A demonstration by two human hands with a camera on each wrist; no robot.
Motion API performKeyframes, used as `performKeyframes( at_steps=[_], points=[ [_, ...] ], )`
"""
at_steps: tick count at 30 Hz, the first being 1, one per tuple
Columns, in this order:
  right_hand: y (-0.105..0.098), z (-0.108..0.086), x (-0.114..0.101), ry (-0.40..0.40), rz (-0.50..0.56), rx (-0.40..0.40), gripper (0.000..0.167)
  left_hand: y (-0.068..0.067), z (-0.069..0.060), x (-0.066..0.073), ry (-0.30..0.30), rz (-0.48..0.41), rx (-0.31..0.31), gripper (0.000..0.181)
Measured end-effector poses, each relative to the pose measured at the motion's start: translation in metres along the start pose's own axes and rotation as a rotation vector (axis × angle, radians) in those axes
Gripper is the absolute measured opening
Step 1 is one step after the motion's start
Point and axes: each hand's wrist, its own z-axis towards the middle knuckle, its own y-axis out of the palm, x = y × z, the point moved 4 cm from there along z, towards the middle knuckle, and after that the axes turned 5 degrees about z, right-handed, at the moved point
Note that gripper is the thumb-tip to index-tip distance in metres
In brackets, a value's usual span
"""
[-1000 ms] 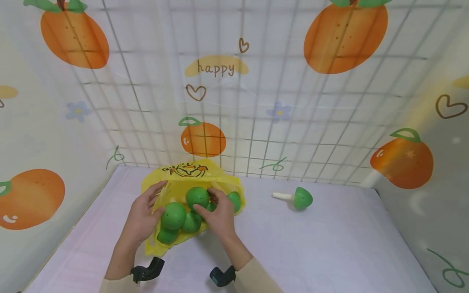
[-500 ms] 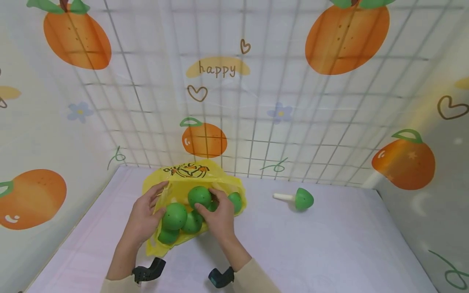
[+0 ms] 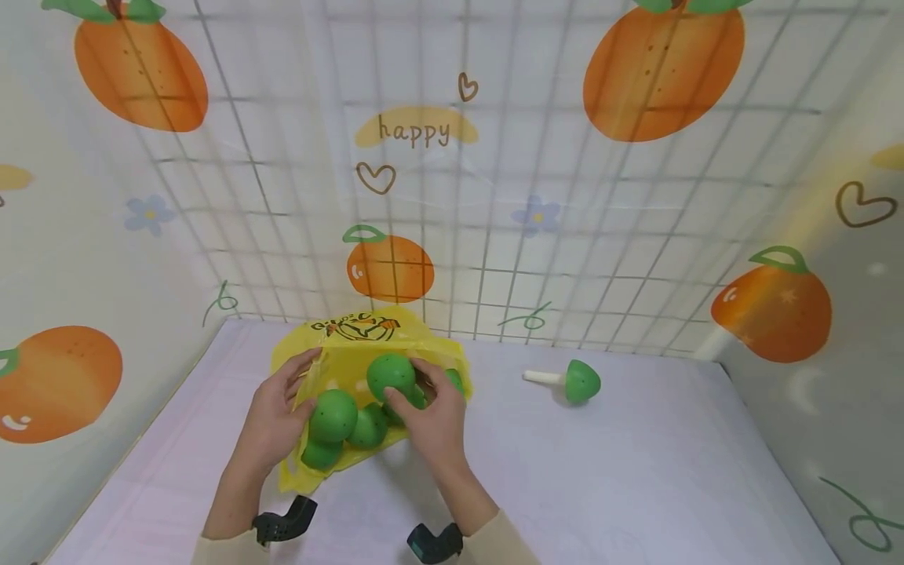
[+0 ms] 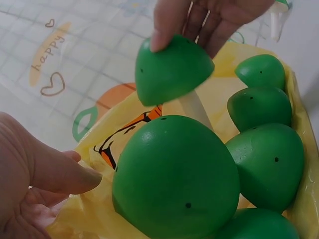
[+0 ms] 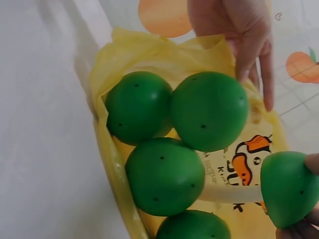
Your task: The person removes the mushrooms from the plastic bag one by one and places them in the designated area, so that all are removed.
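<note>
A yellow plastic bag (image 3: 374, 323) lies with its mouth spread, holding several green mushroom-like pieces with dark dots. My right hand (image 3: 439, 416) pinches one green cap (image 3: 391, 375) between thumb and fingers above the bag's right part; the right wrist view shows a white stem (image 5: 232, 194) on this cap (image 5: 288, 186). At the left edge of the bag my left hand (image 3: 274, 416) holds the plastic, its thumb beside a large green cap (image 3: 334, 416). In the left wrist view that cap (image 4: 174, 179) sits near the left thumb, and the pinched cap (image 4: 172, 69) hangs beyond it.
Another green-capped piece (image 3: 582, 382) with a white stem lies on its side on the pale table (image 3: 600, 471), right of the bag. Behind the table hangs a printed sheet (image 3: 494, 157) over a wire grid, with more patterned sheet on both sides.
My right hand has moved slightly right and lifted the pinched cap a little, leaving a wider gap from the large cap at the left. My left hand has stayed at the bag's edge.
</note>
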Motion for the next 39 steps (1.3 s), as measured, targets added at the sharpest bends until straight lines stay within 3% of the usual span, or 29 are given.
performKeyframes(
  at_steps=[18,29,39],
  points=[
    [-0.049,-0.003,-0.037,0.005,0.056,0.065,0.051,0.001,-0.002,-0.001,-0.015,0.000,-0.005,0.070],
    [-0.086,0.004,-0.049,-0.009,0.072,0.143,0.048,0.002,-0.002,0.002,-0.024,-0.047,-0.016,0.069],
    [-0.130,0.007,-0.052,0.098,0.102,0.266,0.051,0.003,-0.003,0.003,-0.035,-0.051,-0.024,0.069]
  ],
)
